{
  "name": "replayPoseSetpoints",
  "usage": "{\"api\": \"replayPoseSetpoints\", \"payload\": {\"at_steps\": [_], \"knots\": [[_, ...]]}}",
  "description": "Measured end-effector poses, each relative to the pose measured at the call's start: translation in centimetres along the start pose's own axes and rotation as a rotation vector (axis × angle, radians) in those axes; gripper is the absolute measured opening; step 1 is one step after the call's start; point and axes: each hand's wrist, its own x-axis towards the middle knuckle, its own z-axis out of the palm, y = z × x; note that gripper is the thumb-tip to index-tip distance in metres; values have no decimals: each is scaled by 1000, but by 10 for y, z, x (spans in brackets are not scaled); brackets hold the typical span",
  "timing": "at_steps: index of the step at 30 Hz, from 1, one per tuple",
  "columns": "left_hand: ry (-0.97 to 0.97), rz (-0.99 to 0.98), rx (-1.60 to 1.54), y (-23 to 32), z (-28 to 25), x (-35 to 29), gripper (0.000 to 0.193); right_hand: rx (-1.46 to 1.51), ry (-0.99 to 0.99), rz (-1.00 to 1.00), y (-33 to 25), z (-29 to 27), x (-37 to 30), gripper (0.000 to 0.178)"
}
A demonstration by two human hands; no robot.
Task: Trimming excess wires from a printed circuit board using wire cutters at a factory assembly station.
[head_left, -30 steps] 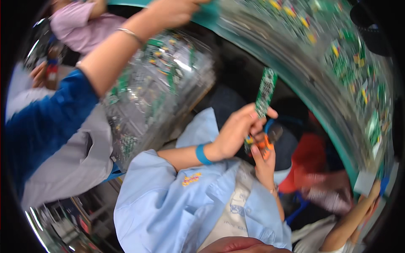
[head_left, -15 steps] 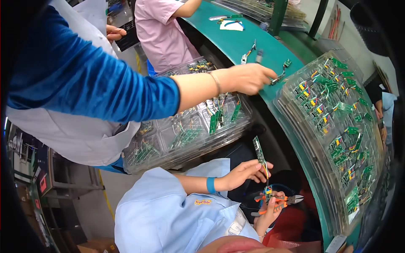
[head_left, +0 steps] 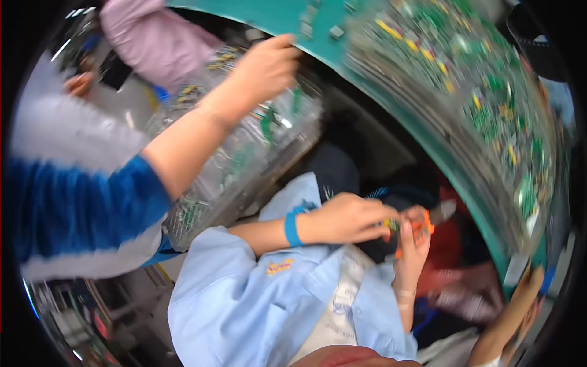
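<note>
Orange-handled cutters (head_left: 419, 229) sit in the right hand (head_left: 413, 248), which is closed round them. The left hand (head_left: 348, 217) pinches a small blurred part at the cutter tip, so the part lies between both hands, nearer the left. Its long axis cannot be told. A co-worker's hand (head_left: 263, 73) reaches above clear trays (head_left: 244, 159).

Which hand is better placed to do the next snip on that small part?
Right, probably: the right hand grips the orange-handled cutters at the small part, which the left hand is busy pinching.
</note>
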Motion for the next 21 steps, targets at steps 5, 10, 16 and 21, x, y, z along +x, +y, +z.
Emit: {"api": "replayPoseSetpoints", "payload": {"at_steps": [5,10,16,21], "knots": [[-54,-432,-650,10,0,7,29,120,4,-91,-3,-7,2,28],[-165,-707,-1136,20,1,11,35,54,68,15,-12,-10,4,32],[-202,-750,-1502,18,-3,6,38,197,30,2,-2,-10,8,32],[-187,-730,-1581,13,-1,5,42,202,42,10,2,-9,9,32]]}}
